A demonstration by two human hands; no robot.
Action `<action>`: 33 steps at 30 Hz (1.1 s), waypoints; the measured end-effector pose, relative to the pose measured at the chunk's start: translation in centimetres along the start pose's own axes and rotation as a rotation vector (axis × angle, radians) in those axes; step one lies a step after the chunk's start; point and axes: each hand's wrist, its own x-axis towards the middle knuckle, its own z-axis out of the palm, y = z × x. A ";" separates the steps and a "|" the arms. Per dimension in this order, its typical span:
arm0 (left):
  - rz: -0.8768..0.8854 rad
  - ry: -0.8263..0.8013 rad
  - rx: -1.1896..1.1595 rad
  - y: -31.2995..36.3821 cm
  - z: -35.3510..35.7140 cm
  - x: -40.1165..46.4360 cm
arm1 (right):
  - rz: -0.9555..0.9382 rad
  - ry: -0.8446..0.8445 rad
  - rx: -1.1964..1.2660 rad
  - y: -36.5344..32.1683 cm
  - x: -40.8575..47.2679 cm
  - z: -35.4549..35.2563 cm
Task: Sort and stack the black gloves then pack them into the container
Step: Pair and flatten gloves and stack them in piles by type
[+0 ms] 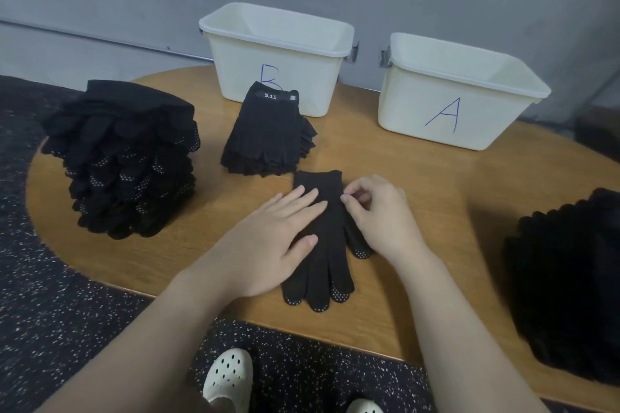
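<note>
Centrally, on the round wooden table (419, 211): one black glove (323, 245), flat, cuff pointing away toward the bins, fingertips with white grip dots toward the near edge. Left hand (268, 241) pressing flat on the glove's left side, fingers straight and spread, thumb across the palm area. Right hand (379, 211) at the glove's right edge near the cuff, fingers curled, fingertips pinching the fabric edge.

Just beyond the cuff, a neat stack of gloves (268, 137) with a "5.11" label on top, touching or nearly touching the front of bin B (278, 54). Bin A (459, 87) to the right of bin B, apart from it, both cream-coloured and open-topped. Far left, a tall loose pile of dotted gloves (124, 157). At the right edge, another dark pile (567, 282), partly cut off. Below the table, a white perforated shoe (228, 375) on speckled dark floor (67, 312).
</note>
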 end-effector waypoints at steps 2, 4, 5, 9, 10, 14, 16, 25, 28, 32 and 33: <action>-0.039 -0.033 0.028 -0.5 -0.1 0.0 | -0.019 -0.003 -0.053 -0.2 -0.3 -0.1; -0.071 -0.031 0.067 -0.8 -0.1 0.0 | -0.041 -0.019 -0.136 -0.6 -1.3 -0.2; -0.087 -0.031 0.088 -0.7 0.0 -0.1 | -0.054 -0.025 -0.171 -0.9 -2.1 -0.2; -0.196 -0.009 0.124 0.5 0.7 -0.9 | -0.155 -0.061 -0.259 -1.7 -5.2 0.1; -0.220 0.003 0.123 1.0 0.8 -1.1 | -0.166 -0.097 -0.274 -1.8 -5.8 0.3; -0.241 0.060 0.108 2.0 1.0 -1.9 | -0.186 -0.252 -0.333 -1.9 -7.9 0.8; -0.220 0.110 0.042 1.9 0.8 -1.9 | -0.198 -0.304 -0.369 -1.5 -8.5 0.4; -0.150 0.013 0.092 0.3 0.5 2.5 | -0.210 -0.451 -0.412 0.1 -9.4 -2.3; -0.203 0.001 0.127 0.7 0.5 2.5 | -0.190 -0.486 -0.410 0.5 -9.4 -3.5; -0.249 0.068 0.102 1.1 0.6 2.0 | -0.148 -0.481 -0.380 0.9 -9.1 -4.4; -0.250 0.108 0.102 1.1 0.6 1.6 | -0.131 -0.471 -0.359 0.7 -9.0 -4.5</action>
